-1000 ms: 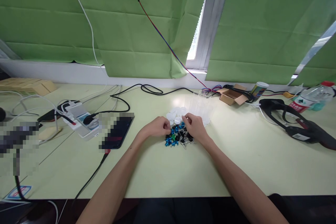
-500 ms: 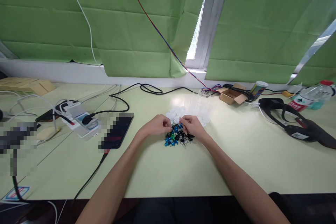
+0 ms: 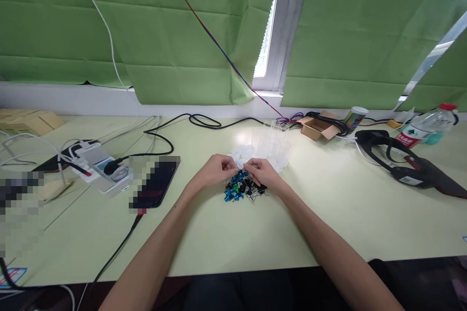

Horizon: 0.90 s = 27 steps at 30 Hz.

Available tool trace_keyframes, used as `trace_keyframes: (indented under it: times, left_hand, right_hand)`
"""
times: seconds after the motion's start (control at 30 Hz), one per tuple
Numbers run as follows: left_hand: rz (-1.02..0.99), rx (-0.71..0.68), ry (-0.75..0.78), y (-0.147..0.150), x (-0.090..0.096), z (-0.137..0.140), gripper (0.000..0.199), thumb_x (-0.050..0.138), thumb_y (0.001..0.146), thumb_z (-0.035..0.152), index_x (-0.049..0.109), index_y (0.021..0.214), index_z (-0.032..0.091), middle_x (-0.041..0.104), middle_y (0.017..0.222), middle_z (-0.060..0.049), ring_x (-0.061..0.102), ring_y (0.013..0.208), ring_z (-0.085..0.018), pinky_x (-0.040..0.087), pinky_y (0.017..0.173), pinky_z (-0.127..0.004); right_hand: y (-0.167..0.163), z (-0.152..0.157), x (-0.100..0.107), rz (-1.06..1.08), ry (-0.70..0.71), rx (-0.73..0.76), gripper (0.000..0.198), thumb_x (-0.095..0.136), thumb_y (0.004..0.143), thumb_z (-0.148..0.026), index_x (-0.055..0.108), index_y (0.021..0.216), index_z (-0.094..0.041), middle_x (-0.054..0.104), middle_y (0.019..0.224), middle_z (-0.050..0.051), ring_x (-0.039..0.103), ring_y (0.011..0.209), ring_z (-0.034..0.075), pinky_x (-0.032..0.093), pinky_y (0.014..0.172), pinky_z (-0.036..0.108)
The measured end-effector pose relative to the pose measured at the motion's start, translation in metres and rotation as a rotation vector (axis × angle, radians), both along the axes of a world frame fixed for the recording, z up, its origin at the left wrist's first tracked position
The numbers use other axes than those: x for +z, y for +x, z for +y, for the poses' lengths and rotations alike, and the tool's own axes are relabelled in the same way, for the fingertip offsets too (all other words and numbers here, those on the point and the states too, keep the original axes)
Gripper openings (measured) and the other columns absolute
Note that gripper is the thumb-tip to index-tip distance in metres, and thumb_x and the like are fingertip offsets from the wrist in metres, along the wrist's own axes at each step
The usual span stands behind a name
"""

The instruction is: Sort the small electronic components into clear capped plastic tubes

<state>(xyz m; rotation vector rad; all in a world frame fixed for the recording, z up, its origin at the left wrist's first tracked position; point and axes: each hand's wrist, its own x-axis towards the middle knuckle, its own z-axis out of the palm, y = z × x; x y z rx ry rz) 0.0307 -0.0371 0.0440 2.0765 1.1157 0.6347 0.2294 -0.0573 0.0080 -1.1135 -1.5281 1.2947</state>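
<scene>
- I see little blue, green and black bits (image 3: 236, 188) piled on the table (image 3: 226, 238).
- My left hand (image 3: 220, 170) and right hand (image 3: 264, 175) curl beside them; I can't tell what either grips.
- Round white pieces (image 3: 242, 152) lie just behind.

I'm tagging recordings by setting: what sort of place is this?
Probably an office or workshop, at a desk: small blue and black parts lie in a pile, a phone lies to the left, and green blinds hang behind.
</scene>
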Motion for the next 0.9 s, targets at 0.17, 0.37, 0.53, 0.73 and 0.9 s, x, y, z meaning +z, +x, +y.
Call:
trace_keyframes:
  times: [0.17, 0.37, 0.53, 0.73, 0.9]
  left_hand:
    - [-0.075, 0.017, 0.017, 0.005, 0.0, -0.003, 0.018, 0.062, 0.078, 0.031, 0.062, 0.068, 0.016, 0.052, 0.061, 0.002, 0.044, 0.057, -0.011, 0.035, 0.053, -0.023]
    - [-0.129, 0.081, 0.056, 0.013, -0.001, -0.008, 0.018, 0.062, 0.08, 0.032, 0.061, 0.071, 0.017, 0.052, 0.061, 0.002, 0.044, 0.056, -0.011, 0.035, 0.053, -0.024]
    - [-0.226, 0.129, 0.091, 0.021, -0.006, -0.011, 0.018, 0.062, 0.082, 0.032, 0.06, 0.072, 0.017, 0.052, 0.062, 0.002, 0.046, 0.059, -0.012, 0.037, 0.056, -0.025]
    - [-0.337, 0.194, 0.102, 0.022, -0.01, -0.012, 0.021, 0.065, 0.083, 0.037, 0.061, 0.075, 0.018, 0.053, 0.066, 0.001, 0.047, 0.06, -0.012, 0.038, 0.056, -0.025]
    - [-0.352, 0.203, 0.109, 0.019, -0.013, -0.012, 0.022, 0.065, 0.083, 0.038, 0.061, 0.075, 0.018, 0.057, 0.07, 0.0, 0.051, 0.064, -0.013, 0.042, 0.06, -0.026]
  right_hand:
    - [0.0, 0.001, 0.0, -0.002, -0.019, -0.017, 0.024, 0.059, 0.086, -0.037, 0.06, 0.072, -0.017, 0.05, 0.053, -0.007, 0.039, 0.031, 0.005, 0.027, 0.035, 0.02]
    - [0.0, 0.003, -0.005, -0.017, -0.006, -0.043, 0.022, 0.059, 0.085, -0.033, 0.058, 0.069, -0.018, 0.052, 0.051, -0.006, 0.041, 0.029, 0.006, 0.027, 0.033, 0.019]
    - [0.0, 0.004, -0.008, -0.03, 0.026, -0.069, 0.023, 0.059, 0.085, -0.031, 0.055, 0.065, -0.018, 0.055, 0.052, -0.005, 0.043, 0.03, 0.006, 0.029, 0.033, 0.019]
    - [-0.001, 0.0, -0.005, -0.028, 0.076, -0.101, 0.022, 0.059, 0.085, -0.032, 0.056, 0.067, -0.019, 0.056, 0.053, -0.005, 0.045, 0.031, 0.007, 0.03, 0.034, 0.02]
    - [-0.002, -0.009, 0.003, -0.037, 0.193, -0.137, 0.024, 0.059, 0.086, -0.034, 0.058, 0.068, -0.02, 0.054, 0.05, -0.005, 0.046, 0.033, 0.009, 0.034, 0.038, 0.023]
